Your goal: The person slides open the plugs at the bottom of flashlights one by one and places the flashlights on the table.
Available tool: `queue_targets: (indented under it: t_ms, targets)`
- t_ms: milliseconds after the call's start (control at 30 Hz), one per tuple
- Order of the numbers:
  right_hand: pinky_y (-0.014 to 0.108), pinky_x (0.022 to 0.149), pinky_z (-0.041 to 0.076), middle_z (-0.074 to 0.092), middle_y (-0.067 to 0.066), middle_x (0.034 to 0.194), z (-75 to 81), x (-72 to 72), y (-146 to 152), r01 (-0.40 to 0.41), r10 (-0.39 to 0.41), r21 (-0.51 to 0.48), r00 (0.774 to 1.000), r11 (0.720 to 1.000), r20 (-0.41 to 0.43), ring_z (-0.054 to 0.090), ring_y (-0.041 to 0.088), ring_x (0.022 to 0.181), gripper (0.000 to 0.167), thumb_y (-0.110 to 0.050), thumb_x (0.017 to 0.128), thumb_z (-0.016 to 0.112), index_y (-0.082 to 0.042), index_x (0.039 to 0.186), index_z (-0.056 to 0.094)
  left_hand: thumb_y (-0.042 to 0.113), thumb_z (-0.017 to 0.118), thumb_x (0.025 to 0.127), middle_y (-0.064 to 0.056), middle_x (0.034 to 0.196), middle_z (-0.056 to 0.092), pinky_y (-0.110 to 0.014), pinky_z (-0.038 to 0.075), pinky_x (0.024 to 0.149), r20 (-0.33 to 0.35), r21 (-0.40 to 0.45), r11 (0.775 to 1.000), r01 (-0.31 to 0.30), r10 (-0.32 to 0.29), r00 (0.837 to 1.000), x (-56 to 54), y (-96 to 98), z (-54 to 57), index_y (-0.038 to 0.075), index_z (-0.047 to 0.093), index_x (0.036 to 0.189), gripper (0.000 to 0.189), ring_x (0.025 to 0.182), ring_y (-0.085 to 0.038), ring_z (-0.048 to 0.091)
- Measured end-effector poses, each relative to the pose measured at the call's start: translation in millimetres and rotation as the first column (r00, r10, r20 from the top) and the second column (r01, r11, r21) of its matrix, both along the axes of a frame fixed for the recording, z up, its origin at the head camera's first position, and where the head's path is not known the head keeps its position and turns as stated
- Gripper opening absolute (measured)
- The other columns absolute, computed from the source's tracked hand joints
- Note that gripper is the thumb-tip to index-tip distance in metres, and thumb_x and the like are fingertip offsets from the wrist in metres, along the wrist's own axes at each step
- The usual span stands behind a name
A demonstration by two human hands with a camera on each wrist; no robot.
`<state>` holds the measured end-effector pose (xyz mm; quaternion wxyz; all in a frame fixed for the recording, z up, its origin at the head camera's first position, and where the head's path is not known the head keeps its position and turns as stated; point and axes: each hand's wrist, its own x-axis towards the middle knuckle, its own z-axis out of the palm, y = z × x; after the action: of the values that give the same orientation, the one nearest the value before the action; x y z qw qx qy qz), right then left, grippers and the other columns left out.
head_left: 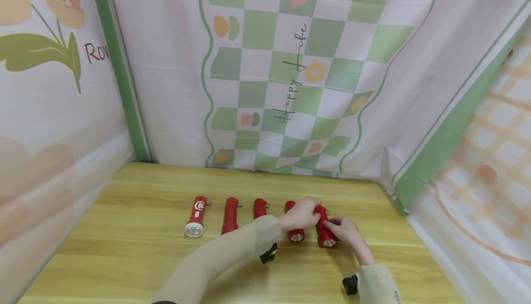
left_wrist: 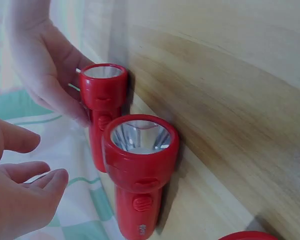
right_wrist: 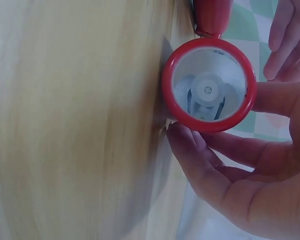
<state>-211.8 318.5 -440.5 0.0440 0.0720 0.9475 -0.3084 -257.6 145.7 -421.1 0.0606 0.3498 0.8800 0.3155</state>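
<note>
On the wooden table, my right hand (head_left: 347, 232) grips the rightmost red flashlight (head_left: 323, 228) by its side, thumb and fingers on opposite sides of it. Its clear lens (right_wrist: 210, 85) faces the right wrist camera. My left hand (head_left: 302, 213) reaches over another red flashlight (head_left: 296, 235), its fingertips near the tail of the gripped one. In the left wrist view the fingers of the left hand (left_wrist: 20, 185) are apart from the thumb, with nothing between them. The nearer flashlight (left_wrist: 137, 200) lies beside that hand, switch showing.
Farther left in the row lie a red flashlight with a white rim (head_left: 196, 216), a plain red flashlight (head_left: 230, 214) and another flashlight (head_left: 260, 207) partly hidden by the left sleeve (head_left: 232, 246). Patterned curtains (head_left: 174, 110) stand behind and beside the wooden table (head_left: 124, 248).
</note>
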Motion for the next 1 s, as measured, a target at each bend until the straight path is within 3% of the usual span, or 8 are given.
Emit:
queue_targets:
  t_ms: [133,233,333,467,667,767,1000]
  targets:
    - [0.034,0.078,0.054,0.071,0.024,0.103,-1.2,-1.4,1,-0.007,0.007,-0.003,1.0,1.0,-0.008,0.066,0.026,0.092,0.042,-0.027,0.097,0.058,0.011,0.115,0.066,0.013,0.056,0.098,-0.009,0.141,0.059,-0.025,0.048,0.107,0.022,0.008,1.0,-0.018,0.017,1.0,-0.1,-6.5,3.2,0.004,0.053,0.14,0.043,0.132,-0.019,0.055]
    - [0.04,0.084,0.055,0.069,0.028,0.11,-0.5,-1.0,1,-0.015,0.015,0.002,1.0,1.0,-0.02,0.067,0.031,0.097,0.044,-0.026,0.097,0.058,0.012,0.119,0.063,0.014,0.057,0.098,-0.01,0.142,0.058,-0.027,0.05,0.105,0.063,0.029,0.999,-0.042,0.04,0.997,-2.9,-16.2,4.3,0.005,0.051,0.142,0.045,0.129,-0.02,0.057]
    - [0.05,0.092,0.054,0.066,0.032,0.118,1.8,0.2,1,-0.023,0.024,0.017,0.999,1.0,-0.039,0.065,0.039,0.105,0.047,-0.026,0.098,0.058,0.013,0.124,0.059,0.011,0.057,0.097,-0.015,0.143,0.055,-0.03,0.051,0.105,0.105,0.089,0.995,-0.053,0.044,0.994,-8.7,-28.8,2.7,0.002,0.049,0.143,0.047,0.129,-0.026,0.057]
    - [0.053,0.094,0.053,0.065,0.032,0.118,4.6,2.4,-1,-0.027,0.029,0.019,0.997,0.999,-0.073,0.064,0.042,0.108,0.049,-0.025,0.098,0.058,0.014,0.127,0.056,0.007,0.056,0.096,-0.02,0.145,0.052,-0.034,0.051,0.107,0.133,0.169,0.983,-0.066,0.044,0.99,-15.9,-49.1,0.1,-0.003,0.047,0.142,0.048,0.13,-0.033,0.055]
    - [0.052,0.094,0.054,0.063,0.033,0.121,4.2,4.2,-1,-0.055,0.058,0.023,0.989,0.998,-0.138,0.063,0.044,0.11,0.047,-0.021,0.097,0.059,0.013,0.13,0.055,0.009,0.054,0.098,-0.019,0.149,0.049,-0.044,0.042,0.116,0.118,0.177,0.976,-0.128,0.108,0.987,-21.6,-81.8,-0.7,-0.002,0.045,0.144,0.049,0.138,-0.033,0.047]
    - [0.055,0.097,0.053,0.06,0.035,0.127,3.8,4.1,-2,-0.082,0.09,0.05,0.981,0.995,-0.172,0.06,0.047,0.115,0.047,-0.023,0.097,0.06,0.01,0.131,0.055,0.006,0.054,0.096,-0.023,0.149,0.048,-0.048,0.038,0.118,0.106,0.214,0.968,-0.132,0.111,0.988,-23.8,-96.7,-2.5,-0.004,0.044,0.144,0.05,0.14,-0.036,0.044]
    - [0.061,0.1,0.048,0.058,0.036,0.129,2.2,7.6,0,-0.114,0.147,0.129,0.947,0.985,-0.286,0.057,0.05,0.117,0.046,-0.023,0.096,0.062,0.01,0.127,0.058,0.008,0.055,0.097,-0.023,0.148,0.048,-0.048,0.038,0.118,0.058,0.224,0.962,-0.153,0.144,0.988,-23.0,-127.3,-5.0,-0.004,0.045,0.144,0.049,0.14,-0.037,0.044]
